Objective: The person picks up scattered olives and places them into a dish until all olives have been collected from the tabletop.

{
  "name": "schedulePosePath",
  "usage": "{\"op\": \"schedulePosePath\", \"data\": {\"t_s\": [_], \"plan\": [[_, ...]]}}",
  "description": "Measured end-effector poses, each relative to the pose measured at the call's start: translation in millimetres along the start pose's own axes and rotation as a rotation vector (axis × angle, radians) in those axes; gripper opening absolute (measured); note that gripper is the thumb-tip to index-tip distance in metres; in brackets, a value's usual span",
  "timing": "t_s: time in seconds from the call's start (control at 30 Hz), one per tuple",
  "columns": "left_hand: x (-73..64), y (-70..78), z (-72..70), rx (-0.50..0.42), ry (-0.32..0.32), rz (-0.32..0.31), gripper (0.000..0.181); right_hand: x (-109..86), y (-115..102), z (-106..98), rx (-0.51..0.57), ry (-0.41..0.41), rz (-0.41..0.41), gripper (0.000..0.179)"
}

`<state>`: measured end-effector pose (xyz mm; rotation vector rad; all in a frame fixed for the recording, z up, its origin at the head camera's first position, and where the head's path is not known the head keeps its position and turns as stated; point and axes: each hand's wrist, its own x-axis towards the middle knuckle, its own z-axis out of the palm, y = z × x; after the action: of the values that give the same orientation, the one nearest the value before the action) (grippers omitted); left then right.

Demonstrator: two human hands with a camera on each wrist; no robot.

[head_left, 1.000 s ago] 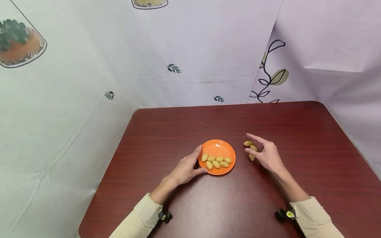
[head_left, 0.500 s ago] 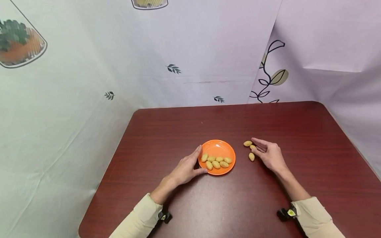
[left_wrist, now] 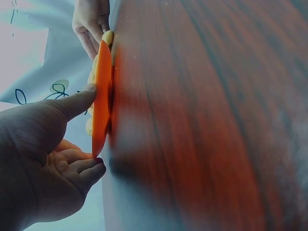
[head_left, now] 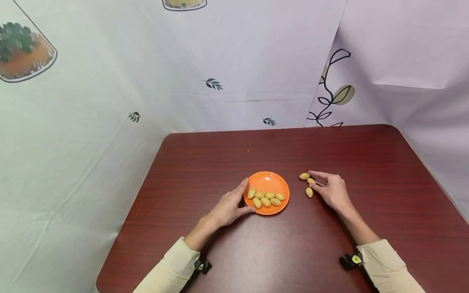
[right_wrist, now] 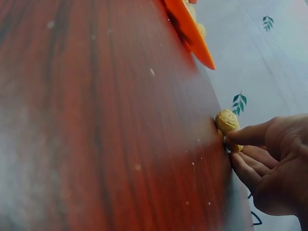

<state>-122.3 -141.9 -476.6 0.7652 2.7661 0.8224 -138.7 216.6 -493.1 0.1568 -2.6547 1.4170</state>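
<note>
An orange plate (head_left: 266, 179) lies on the table with several tan, oval, wrinkle-shelled nuts (head_left: 265, 202) grouped over its nearer half. My left hand (head_left: 228, 208) holds the plate's left rim, the thumb at the near edge and the fingers along the side; the left wrist view shows the thumb (left_wrist: 79, 103) against the rim. To the right of the plate, my right hand (head_left: 332, 190) pinches the middle nut (head_left: 311, 181) of a loose group, its thumb and fingertips low at the tabletop. Another nut (head_left: 304, 176) lies just beyond it, and one (head_left: 309, 192) nearer me.
The dark red-brown wooden table (head_left: 205, 162) has rounded far corners. White printed cloth (head_left: 234, 65) hangs behind it and along the left side. Black wrist cameras (head_left: 202, 266) sit at both cuffs, close over the tabletop.
My right hand has drawn slightly back to the right, and its spread thumb and fingers have closed in on the middle nut. The left hand and plate stay where they were.
</note>
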Motion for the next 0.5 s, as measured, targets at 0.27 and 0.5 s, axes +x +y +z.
{"op": "schedulePosePath", "data": {"t_s": [0.27, 0.5], "plan": [[-0.8, 0.8, -1.3, 0.002, 0.004, 0.011, 0.096, -0.2, -0.5, -0.2, -0.009, 0.012, 0.015, 0.039], [-0.4, -0.2, -0.3, 0.003, -0.006, 0.002, 0.098, -0.6, -1.1, -0.6, -0.016, 0.032, 0.020, 0.034]]}}
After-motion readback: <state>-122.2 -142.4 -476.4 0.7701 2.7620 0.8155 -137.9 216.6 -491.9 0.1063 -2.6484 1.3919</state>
